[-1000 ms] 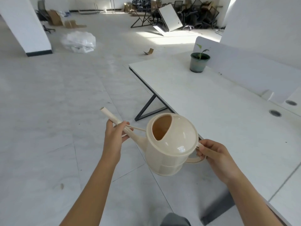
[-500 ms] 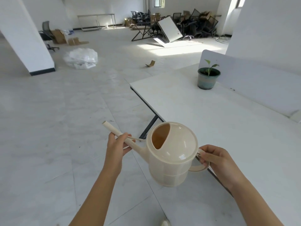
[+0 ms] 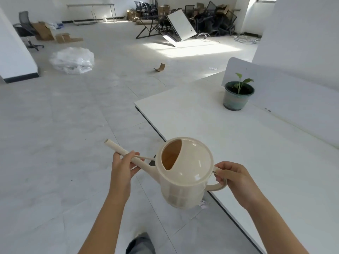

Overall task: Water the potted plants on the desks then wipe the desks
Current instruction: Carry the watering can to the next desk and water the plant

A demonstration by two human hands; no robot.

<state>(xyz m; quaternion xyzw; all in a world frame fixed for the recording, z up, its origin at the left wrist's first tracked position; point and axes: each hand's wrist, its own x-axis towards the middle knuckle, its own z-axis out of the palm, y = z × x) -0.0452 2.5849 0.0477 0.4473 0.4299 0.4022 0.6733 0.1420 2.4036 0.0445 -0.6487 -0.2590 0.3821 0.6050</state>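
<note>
I hold a cream plastic watering can in front of me, over the near edge of the white desk. My left hand grips its long spout, which points up and left. My right hand grips the curved handle on the can's right side. A small seedling in a green pot stands on the far part of the desk, next to the white divider panel, well beyond the can.
A white divider panel runs along the desk's right side. The tiled floor to the left holds a plastic bag heap and a cardboard scrap. Stacked chairs and a tipped desk fill the far back. My knee shows below.
The view has moved forward along the desk; the potted plant now appears nearer and lower in the frame. Both hands keep the same hold on the can.
</note>
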